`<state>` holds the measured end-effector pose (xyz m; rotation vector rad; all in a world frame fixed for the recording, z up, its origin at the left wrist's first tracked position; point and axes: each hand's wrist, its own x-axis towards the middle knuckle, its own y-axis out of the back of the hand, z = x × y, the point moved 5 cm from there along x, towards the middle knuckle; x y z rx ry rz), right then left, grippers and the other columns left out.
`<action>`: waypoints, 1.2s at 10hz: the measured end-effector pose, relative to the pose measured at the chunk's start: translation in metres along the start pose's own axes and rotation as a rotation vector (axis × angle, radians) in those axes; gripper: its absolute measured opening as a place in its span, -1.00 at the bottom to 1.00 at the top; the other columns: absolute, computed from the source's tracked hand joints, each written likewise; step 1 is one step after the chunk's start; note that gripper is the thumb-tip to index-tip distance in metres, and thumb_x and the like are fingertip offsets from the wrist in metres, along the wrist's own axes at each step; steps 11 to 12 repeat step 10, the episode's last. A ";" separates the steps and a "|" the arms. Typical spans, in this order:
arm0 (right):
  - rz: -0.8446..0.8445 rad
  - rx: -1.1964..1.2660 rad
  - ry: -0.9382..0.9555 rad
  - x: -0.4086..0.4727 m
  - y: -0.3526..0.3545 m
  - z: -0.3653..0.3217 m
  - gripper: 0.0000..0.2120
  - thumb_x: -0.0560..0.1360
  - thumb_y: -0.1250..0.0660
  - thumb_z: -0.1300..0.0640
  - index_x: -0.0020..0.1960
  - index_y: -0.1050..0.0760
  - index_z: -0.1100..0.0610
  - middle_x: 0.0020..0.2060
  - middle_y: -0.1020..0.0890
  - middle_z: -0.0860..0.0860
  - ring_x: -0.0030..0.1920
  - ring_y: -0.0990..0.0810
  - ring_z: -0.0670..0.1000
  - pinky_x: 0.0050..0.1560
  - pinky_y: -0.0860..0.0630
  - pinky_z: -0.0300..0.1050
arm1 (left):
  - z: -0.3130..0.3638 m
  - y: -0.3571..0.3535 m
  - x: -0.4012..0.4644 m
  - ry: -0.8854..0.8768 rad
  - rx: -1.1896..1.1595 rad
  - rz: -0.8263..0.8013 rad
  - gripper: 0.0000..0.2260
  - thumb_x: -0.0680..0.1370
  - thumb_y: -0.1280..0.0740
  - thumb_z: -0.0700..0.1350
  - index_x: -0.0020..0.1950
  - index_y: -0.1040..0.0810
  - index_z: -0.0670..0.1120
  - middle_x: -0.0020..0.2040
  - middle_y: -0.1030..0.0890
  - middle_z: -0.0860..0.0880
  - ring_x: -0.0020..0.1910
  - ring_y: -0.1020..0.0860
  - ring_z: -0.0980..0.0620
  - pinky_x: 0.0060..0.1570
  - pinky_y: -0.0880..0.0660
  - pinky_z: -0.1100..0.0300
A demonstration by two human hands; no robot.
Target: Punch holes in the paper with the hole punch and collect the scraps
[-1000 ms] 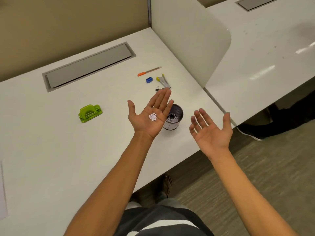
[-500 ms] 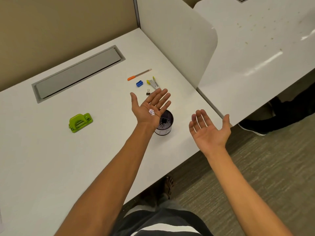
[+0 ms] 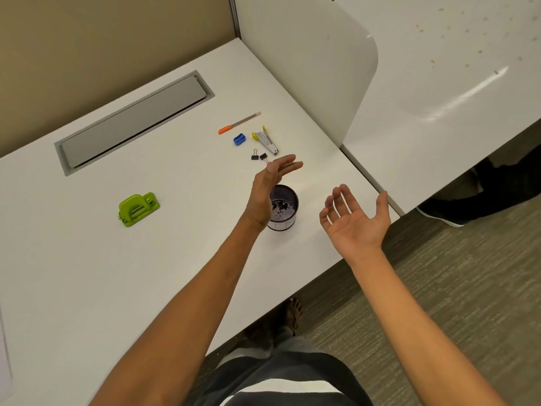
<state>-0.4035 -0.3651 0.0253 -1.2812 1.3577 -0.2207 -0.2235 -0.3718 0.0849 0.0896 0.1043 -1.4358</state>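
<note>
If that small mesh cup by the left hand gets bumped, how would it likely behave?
The mesh cup looks light, holding only paper scraps, so a nudge would probably slide it. It seems squat, so tipping looks less likely. If tipped, the round wall could roll it.

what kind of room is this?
Probably an office workstation: a white desk with a grey cable hatch, a rounded divider panel between desks, and a stapler among small stationery.

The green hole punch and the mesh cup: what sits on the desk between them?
In the head view, only bare white desk lies between the green hole punch and the mesh cup, until the left hand tilted over the cup's near side.
</note>
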 end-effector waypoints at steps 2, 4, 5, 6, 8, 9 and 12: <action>-0.003 -0.041 -0.014 0.005 -0.007 0.003 -0.37 0.44 -0.32 -0.35 0.20 -0.61 0.16 0.03 -0.66 0.07 -0.03 -0.64 0.08 -0.03 -0.55 -0.05 | -0.007 0.008 0.002 0.125 -0.173 0.059 -0.24 0.54 0.15 0.32 0.44 -0.42 -0.17 0.36 -0.55 -0.12 0.42 -0.44 0.01 0.44 -0.27 -0.07; -0.001 -0.071 -0.034 0.009 -0.011 0.009 -0.44 0.44 -0.36 -0.29 0.17 -0.62 0.15 0.00 -0.68 0.07 -0.06 -0.65 0.07 -0.05 -0.57 -0.05 | -0.014 0.018 0.004 0.141 -0.006 0.280 -0.74 0.69 -0.15 -0.11 -0.04 -0.59 -0.11 -0.47 -0.56 0.03 -0.53 -0.41 0.12 -0.46 -0.34 0.29; 0.008 -0.070 -0.040 0.008 -0.009 0.011 -0.46 0.44 -0.38 -0.28 0.17 -0.62 0.14 0.00 -0.68 0.06 -0.07 -0.65 0.06 -0.06 -0.57 -0.06 | -0.016 0.015 0.005 0.144 0.043 0.316 -0.82 0.64 -0.28 -0.11 -0.12 -0.60 -0.06 -0.59 -0.33 0.13 -0.58 -0.25 0.16 -0.54 -0.26 0.37; 0.022 -0.069 -0.042 0.005 -0.005 0.014 -0.46 0.43 -0.39 -0.27 0.17 -0.62 0.14 0.00 -0.68 0.06 -0.07 -0.65 0.06 -0.07 -0.56 -0.06 | -0.012 0.009 0.005 0.127 0.074 0.284 -0.82 0.55 -0.43 -0.03 -0.19 -0.58 -0.09 -0.58 -0.28 0.11 -0.57 -0.22 0.13 -0.46 -0.34 0.34; 0.047 -0.052 -0.042 -0.004 0.001 0.017 -0.45 0.43 -0.39 -0.27 0.19 -0.60 0.14 -0.02 -0.67 0.06 -0.09 -0.64 0.06 -0.10 -0.55 -0.07 | -0.007 0.011 0.003 0.095 -0.016 0.234 -0.76 0.57 -0.39 -0.03 -0.18 -0.55 -0.18 -0.39 -0.47 -0.01 -0.41 -0.41 0.12 -0.33 -0.41 0.35; 0.050 -0.042 -0.038 -0.007 0.001 0.020 -0.45 0.43 -0.39 -0.27 0.19 -0.60 0.14 -0.02 -0.67 0.06 -0.09 -0.64 0.06 -0.10 -0.55 -0.07 | -0.011 0.014 0.000 0.124 0.055 0.245 -0.79 0.57 -0.41 -0.10 -0.21 -0.54 -0.17 -0.36 -0.54 -0.03 -0.38 -0.49 0.14 -0.27 -0.46 0.28; 0.040 -0.042 -0.039 -0.009 -0.003 0.020 -0.45 0.42 -0.40 -0.27 0.19 -0.60 0.14 -0.02 -0.67 0.06 -0.08 -0.63 0.06 -0.09 -0.54 -0.07 | -0.001 0.012 -0.006 0.126 -0.076 0.213 -0.81 0.54 -0.36 0.00 -0.07 -0.56 -0.13 -0.14 -0.64 -0.07 -0.10 -0.61 0.06 -0.12 -0.53 0.14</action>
